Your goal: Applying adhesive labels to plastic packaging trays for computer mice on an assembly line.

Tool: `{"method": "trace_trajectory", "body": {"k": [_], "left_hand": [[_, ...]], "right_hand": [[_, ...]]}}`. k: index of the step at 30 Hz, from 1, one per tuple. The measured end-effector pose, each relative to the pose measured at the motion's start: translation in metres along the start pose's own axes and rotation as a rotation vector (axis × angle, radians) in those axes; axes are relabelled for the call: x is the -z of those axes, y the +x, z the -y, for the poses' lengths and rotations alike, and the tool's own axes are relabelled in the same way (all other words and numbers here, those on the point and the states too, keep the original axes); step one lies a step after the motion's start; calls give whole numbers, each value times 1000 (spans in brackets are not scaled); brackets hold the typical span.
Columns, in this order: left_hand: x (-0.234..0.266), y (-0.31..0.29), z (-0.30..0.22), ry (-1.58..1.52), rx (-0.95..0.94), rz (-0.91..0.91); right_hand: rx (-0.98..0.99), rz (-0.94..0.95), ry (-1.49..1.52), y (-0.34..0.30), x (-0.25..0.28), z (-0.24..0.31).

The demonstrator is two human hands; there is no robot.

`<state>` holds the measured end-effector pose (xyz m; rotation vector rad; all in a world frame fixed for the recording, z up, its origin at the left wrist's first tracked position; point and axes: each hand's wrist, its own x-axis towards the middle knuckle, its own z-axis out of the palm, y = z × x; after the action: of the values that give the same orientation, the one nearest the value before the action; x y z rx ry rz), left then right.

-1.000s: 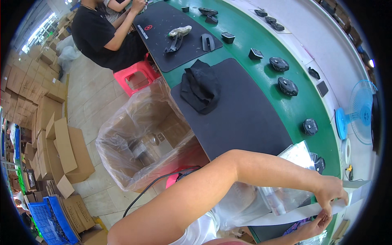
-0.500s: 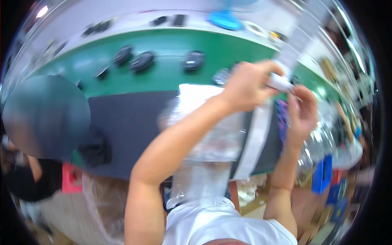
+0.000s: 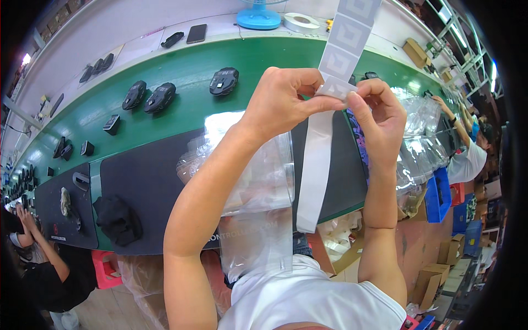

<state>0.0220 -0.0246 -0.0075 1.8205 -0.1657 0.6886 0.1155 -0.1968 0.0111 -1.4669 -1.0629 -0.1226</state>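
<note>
A strip of white labels with grey square marks rises in front of me. My left hand is closed on it, thumb and fingers pinching it where it folds over. Against the right edge of the same fold, my right hand pinches with thumb and forefinger. Below my hands the blank white end of the strip hangs down across the dark mat. Beneath my left forearm lie several clear plastic sleeves, overlapping, with the nearest reaching past the table edge to my lap.
Several black computer mice stand along the green table. Behind them are a phone, a blue fan base and a white roll. More clear packaging and a blue bin are at right. Co-workers sit on both sides.
My view has turned, so the table has shifted leftward in it. Both hands have come closer together on the label strip, where a rolled white part showed between them before.
</note>
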Motion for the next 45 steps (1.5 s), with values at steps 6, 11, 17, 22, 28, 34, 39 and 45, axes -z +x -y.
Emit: {"method": "trace_trajectory", "body": {"k": [6,11,17,22,28,34,39,45], "left_hand": [[1,1,16,54,-60,-29],[7,10,17,99,23,-80],[-5,14,17,198,18,-62],[-2,13,15,212,20,-67],[-5,14,18,198,32,-87],[-3,16,16,258,42,-76],[-2,18,22,246,63,-92],[-6,22,17,343,124,-176]], "right_hand": [[244,-171,-167,-7,0,-6],[98,-61,169,-40,1,4],[-200,306,375,-126,-16,32],[-295,359,436,-158,-31,27],[-341,404,432,-170,-39,25],[-397,380,425,-171,-44,24],[-403,357,394,-178,-43,23],[-417,328,343,-183,-43,23]]}}
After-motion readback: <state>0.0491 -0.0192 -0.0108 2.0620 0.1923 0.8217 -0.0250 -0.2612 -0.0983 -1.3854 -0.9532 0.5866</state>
